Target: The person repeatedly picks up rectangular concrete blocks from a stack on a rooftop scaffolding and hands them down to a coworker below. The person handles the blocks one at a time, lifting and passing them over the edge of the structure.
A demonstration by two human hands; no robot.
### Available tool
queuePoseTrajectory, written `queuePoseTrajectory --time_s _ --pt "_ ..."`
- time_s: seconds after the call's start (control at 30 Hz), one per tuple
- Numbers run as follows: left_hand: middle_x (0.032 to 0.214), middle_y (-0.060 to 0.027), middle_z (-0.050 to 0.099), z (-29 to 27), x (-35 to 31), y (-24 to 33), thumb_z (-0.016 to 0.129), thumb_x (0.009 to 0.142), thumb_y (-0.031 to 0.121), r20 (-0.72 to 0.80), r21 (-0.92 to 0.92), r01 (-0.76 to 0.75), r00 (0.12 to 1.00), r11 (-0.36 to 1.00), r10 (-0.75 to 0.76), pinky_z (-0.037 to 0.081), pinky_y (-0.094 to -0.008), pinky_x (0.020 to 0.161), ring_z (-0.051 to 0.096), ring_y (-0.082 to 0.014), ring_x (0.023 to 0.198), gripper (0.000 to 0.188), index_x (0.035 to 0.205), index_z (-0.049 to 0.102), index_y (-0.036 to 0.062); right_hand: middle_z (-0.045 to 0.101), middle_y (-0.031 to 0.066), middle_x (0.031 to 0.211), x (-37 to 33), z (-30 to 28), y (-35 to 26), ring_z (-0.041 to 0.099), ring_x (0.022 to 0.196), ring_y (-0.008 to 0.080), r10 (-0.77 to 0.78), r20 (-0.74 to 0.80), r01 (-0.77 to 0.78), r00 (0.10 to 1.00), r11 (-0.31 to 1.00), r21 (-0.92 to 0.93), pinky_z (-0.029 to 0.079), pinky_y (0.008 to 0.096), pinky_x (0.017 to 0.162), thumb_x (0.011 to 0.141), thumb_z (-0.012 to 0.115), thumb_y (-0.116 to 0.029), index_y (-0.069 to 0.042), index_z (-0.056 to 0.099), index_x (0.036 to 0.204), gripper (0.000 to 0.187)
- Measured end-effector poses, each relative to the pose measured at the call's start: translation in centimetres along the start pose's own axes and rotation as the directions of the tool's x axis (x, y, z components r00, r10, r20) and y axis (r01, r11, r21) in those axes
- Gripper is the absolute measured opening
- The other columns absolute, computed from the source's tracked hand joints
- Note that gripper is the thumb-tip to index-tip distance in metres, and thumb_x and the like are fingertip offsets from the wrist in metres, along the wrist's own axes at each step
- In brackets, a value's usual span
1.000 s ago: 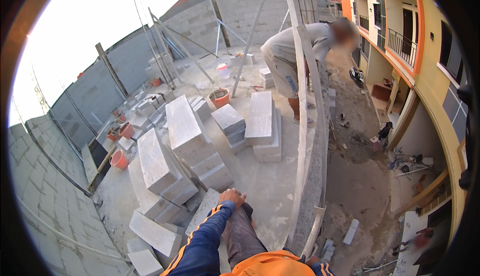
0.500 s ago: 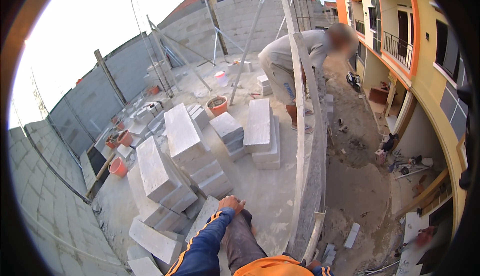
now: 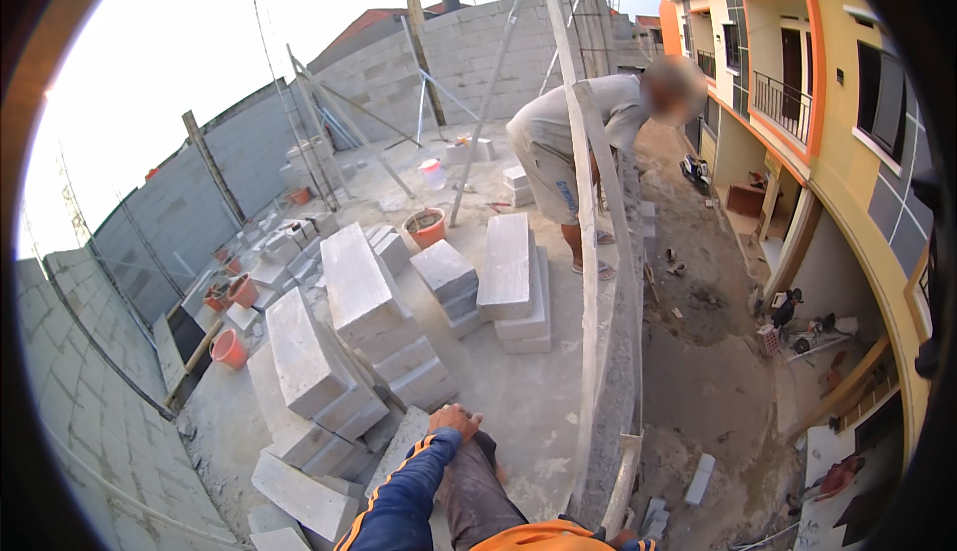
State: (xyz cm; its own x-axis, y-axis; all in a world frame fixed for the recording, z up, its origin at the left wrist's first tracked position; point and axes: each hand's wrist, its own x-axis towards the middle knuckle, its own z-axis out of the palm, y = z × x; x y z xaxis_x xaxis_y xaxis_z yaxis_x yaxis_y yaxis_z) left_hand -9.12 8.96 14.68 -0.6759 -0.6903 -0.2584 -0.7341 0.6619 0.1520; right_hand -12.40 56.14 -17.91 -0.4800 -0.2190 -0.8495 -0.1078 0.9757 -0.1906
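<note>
My left hand [image 3: 456, 419] lies over my bent knee, its fingers draped across the grey trouser cloth and holding nothing. The blue sleeve with orange stripes reaches up to its wrist. Just left of it lies a pale concrete block [image 3: 403, 443]. At the lower edge a small part of my right hand [image 3: 626, 539] shows, beside a pale upright post [image 3: 624, 476]; its fingers are hidden. Stacks of light blocks [image 3: 362, 277] stand ahead of me, and another stack [image 3: 506, 267] sits further right.
A person [image 3: 573, 132] bends over the roof edge behind slanted timber props [image 3: 586, 202]. Past the edge [image 3: 616, 391] is a drop to a muddy lane [image 3: 698, 391]. Orange buckets [image 3: 427, 228] stand among the blocks. A block wall [image 3: 110, 391] runs along the left.
The view has shifted slightly, so the blocks sit a little lower and further left. My left hand stays on the knee. The person at the edge remains bent over.
</note>
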Motion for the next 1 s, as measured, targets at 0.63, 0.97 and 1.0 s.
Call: queuePoseTrajectory --time_s 0.63,0.97,1.0 --pt "0.103 -0.0155 0.071 1.0 0.5 0.0 0.061 0.084 0.049 -0.068 0.012 -0.033 0.997 0.999 0.034 0.049 -0.0432 0.092 0.065 -0.0338 0.103 0.04 0.098 0.077 0.0147 0.069 0.0221 0.109 -5.2 -1.0 -1.5 0.067 0.101 0.0369 0.0 -0.126 0.008 0.992 0.998 0.063 0.053 0.0423 0.085 0.069 0.07 -0.065 0.001 0.072 0.099 0.072" --pt "0.095 -0.0182 0.072 1.8 1.2 -0.5 0.06 0.085 0.05 -0.129 0.083 -0.162 0.977 0.983 0.172 0.05 -0.0458 0.087 0.067 -0.0372 0.096 0.042 0.096 0.077 0.013 0.07 0.0207 0.098 -4.8 0.0 -1.9 0.068 0.09 0.0348 -0.1 -0.129 0.109 0.987 0.992 0.068 0.053 0.0434 0.078 0.074 0.072 -0.051 -0.004 0.074 0.093 0.051" --pt "0.095 -0.0186 0.071 1.7 0.9 -1.3 0.06 0.085 0.05 -0.119 0.123 -0.142 0.981 0.982 0.156 0.05 -0.046 0.087 0.067 -0.0374 0.096 0.043 0.096 0.077 0.0125 0.07 0.0202 0.098 -5.1 0.7 -2.7 0.068 0.09 0.0344 -0.106 -0.12 0.112 0.987 0.993 0.048 0.053 0.043 0.078 0.074 0.073 -0.049 -0.005 0.075 0.095 0.049"
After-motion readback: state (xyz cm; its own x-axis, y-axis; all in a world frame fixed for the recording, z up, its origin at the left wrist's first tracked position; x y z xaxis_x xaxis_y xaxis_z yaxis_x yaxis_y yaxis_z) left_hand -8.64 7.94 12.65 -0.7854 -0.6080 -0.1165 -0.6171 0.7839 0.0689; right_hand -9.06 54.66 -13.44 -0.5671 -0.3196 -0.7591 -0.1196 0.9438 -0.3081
